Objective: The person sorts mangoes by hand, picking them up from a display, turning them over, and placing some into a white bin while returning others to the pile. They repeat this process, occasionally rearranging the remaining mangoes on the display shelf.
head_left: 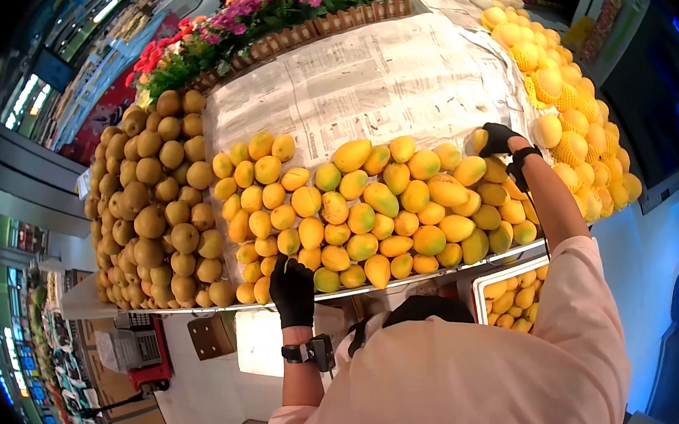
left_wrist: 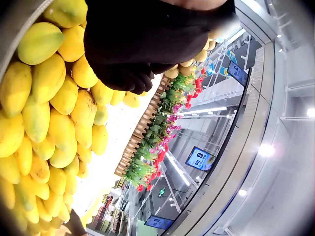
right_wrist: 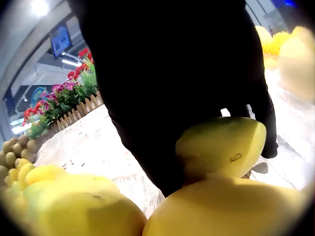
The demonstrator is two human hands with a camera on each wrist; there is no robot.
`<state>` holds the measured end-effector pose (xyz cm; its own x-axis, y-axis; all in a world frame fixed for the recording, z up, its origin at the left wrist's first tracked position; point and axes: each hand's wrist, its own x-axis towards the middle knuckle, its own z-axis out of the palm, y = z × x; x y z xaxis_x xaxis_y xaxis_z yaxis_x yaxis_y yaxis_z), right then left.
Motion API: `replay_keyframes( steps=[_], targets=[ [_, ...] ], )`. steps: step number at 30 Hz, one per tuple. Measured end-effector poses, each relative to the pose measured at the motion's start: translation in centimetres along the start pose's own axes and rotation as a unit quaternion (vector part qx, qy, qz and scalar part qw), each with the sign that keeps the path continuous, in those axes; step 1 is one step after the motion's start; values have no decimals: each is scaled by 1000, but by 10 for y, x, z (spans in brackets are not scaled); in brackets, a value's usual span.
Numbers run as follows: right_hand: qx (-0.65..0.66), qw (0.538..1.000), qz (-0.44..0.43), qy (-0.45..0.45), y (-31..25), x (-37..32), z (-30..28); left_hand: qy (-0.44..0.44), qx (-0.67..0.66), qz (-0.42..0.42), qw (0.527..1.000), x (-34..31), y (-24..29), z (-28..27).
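Note:
My right hand (head_left: 499, 138), in a black glove, grips a yellow-green mango (right_wrist: 226, 146) at the back right corner of the mango pile. In the right wrist view its thumb and fingers reach around the fruit, just above other mangoes (right_wrist: 81, 206). The left hand (head_left: 292, 292), also gloved in black, is at the front edge of the mangoes (head_left: 360, 218), by the lower left of the pile. Its fingers (left_wrist: 130, 81) bend loosely over the fruit in the left wrist view, with no fruit seen in them. The underside of that hand is hidden.
Newspaper (head_left: 359, 79) covers the stand behind the mangoes, up to a small fence (head_left: 282, 44) with flowers. Brown round fruit (head_left: 147, 206) are heaped at left. Yellow fruit in foam nets (head_left: 570, 145) line the right. Below the front edge stands a crate of mangoes (head_left: 516, 303).

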<state>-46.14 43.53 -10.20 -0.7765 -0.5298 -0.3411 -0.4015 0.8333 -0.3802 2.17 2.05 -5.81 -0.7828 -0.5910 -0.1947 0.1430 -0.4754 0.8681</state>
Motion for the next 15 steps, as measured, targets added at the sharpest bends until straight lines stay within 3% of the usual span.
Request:
replay_keyframes(
  steps=[2,4,9,10,12,13,15],
  targets=[
    [-19,1000,11,6,-6,-3,-5,-9,-76,-6,997,6,-18,-25],
    [-38,999,21,-8,-14,-8,-12,-6,-65,0,998,3,-16,-22],
    [14,997,19,68,-37,-40,-34,-28,-61,0,998,4,-14,-20],
    [32,994,1,105,-47,-49,-39,-46,-137,-15,989,1,-7,-12],
    [295,946,104,87,-89,-84,-56,-78,-219,-34,972,3,4,2],
    [416,898,118,80,-96,-98,-57,-88,-226,-46,969,-1,5,4],
    [536,835,100,71,-110,-115,-56,-94,-175,-49,979,3,4,6]
  ],
)
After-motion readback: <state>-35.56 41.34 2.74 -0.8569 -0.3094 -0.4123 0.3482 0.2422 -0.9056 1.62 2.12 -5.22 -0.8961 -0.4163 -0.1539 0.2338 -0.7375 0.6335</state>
